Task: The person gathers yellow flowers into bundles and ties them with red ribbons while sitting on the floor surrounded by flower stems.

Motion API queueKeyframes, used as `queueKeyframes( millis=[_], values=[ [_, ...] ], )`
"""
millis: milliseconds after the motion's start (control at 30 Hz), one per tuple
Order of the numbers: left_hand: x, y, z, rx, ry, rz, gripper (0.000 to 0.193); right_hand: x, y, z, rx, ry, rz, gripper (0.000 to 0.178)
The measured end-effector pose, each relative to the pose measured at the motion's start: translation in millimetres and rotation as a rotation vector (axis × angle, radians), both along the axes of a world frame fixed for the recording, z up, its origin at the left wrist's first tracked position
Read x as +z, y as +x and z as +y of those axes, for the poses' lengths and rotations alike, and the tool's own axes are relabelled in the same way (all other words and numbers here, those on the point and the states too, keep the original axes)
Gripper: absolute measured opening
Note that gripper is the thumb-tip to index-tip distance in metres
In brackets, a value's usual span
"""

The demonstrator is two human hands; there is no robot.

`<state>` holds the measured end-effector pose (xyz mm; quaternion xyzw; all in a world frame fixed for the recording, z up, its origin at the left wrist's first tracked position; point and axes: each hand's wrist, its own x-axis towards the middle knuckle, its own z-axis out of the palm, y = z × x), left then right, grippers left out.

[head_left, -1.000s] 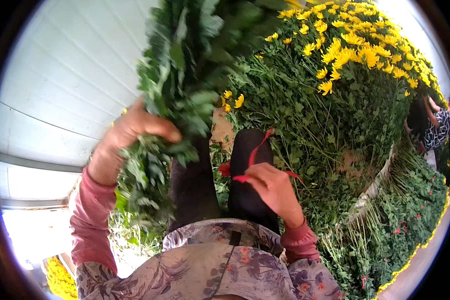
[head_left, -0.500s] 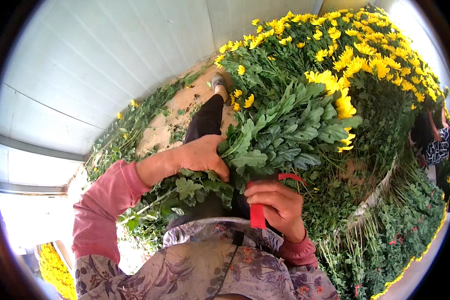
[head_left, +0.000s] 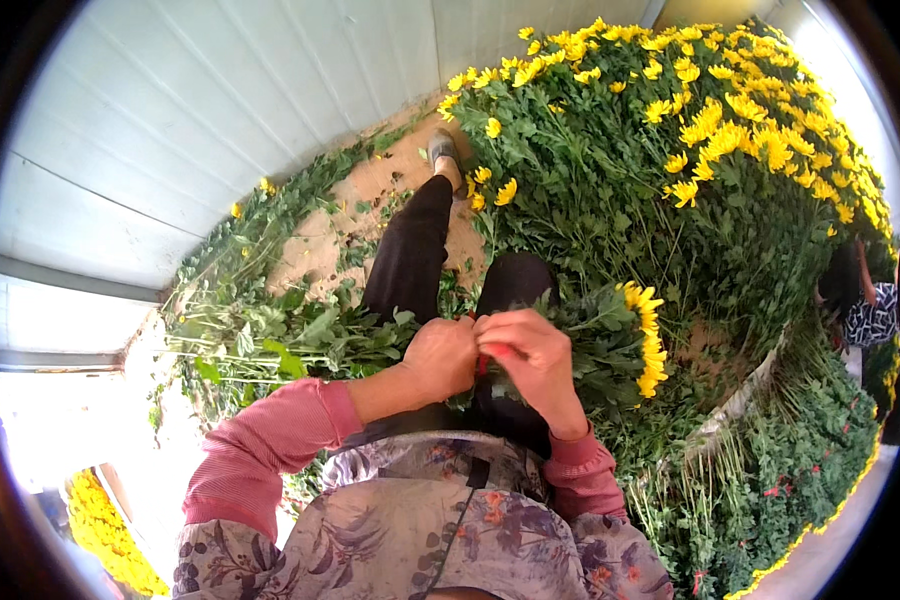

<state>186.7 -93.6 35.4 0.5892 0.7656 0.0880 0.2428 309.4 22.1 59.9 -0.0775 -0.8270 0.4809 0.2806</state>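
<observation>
Head view. Near the centre of the frame, your two hands meet above your lap. Your left hand (head_left: 445,358) is curled into a closed fist; its fingertips are hidden, so you cannot tell what it encloses. Your right hand (head_left: 530,352), touching it, is narrowed to a pinch on a red ribbon (head_left: 483,364), of which only short lengths show between and beneath the fingers.

The flower bundle (head_left: 610,345) lies crosswise over your dark trousers (head_left: 410,260), its leaves just beside your right hand and its yellow heads facing the right of the frame. Leafy stems (head_left: 300,345) spread left of your fist; you cannot tell how many belong to the bundle.

A large heap of yellow flowers (head_left: 740,130) fills the upper right, and further bundles (head_left: 770,480) with red ties occupy the lower right. A pale panelled wall (head_left: 200,130) spans the upper left, above a strip of bare ground (head_left: 315,245) and your shoe (head_left: 443,148). More yellow blooms (head_left: 110,535) stand at lower left; at the right edge appears another person's patterned garment (head_left: 870,318).
</observation>
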Motion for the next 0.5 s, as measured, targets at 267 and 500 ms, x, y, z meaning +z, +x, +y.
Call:
queueKeyframes(
  millis=[267, 500],
  values=[
    [1.0, 9.3, -12.7, 0.03, 0.267, -0.003, 0.034, -3.9, -11.5, 21.5, -0.015, -0.25, -0.396, 0.016],
    [-9.8, 22.4, -7.4, 0.016, 0.628, 0.195, 0.034, -32.7, -84.2, 46.6, 0.5, 0.274, -1.075, 0.042]
  ],
)
